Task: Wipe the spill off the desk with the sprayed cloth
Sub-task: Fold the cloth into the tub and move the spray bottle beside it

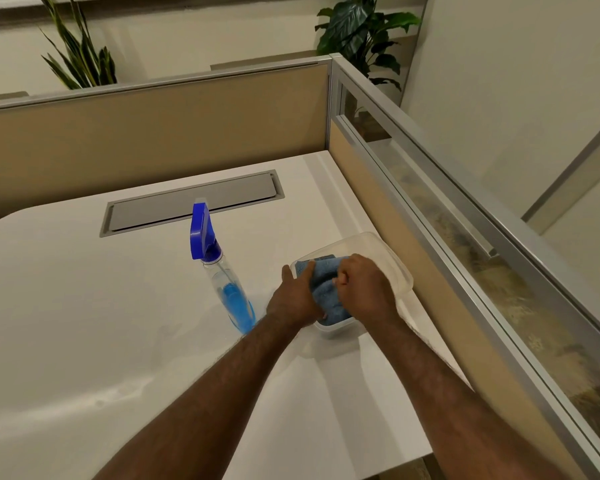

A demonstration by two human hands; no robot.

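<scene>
A blue cloth (pixel 326 292) lies bunched in a clear plastic container (pixel 392 261) at the desk's right side. My left hand (pixel 293 299) rests on the cloth's left edge, fingers flat along it. My right hand (pixel 364 285) is curled over the cloth and grips a fold of it. A clear spray bottle (pixel 222 271) with a blue trigger head and blue liquid stands just left of my left hand, upright. A faint wet smear (pixel 118 393) shines on the white desk (pixel 66 306) at the lower left.
A grey cable hatch (pixel 191 202) is set into the desk behind the bottle. Tan partition panels (pixel 153 133) close off the back and right sides. Potted plants (pixel 357 32) stand beyond the partitions. The desk's front edge runs at the lower right.
</scene>
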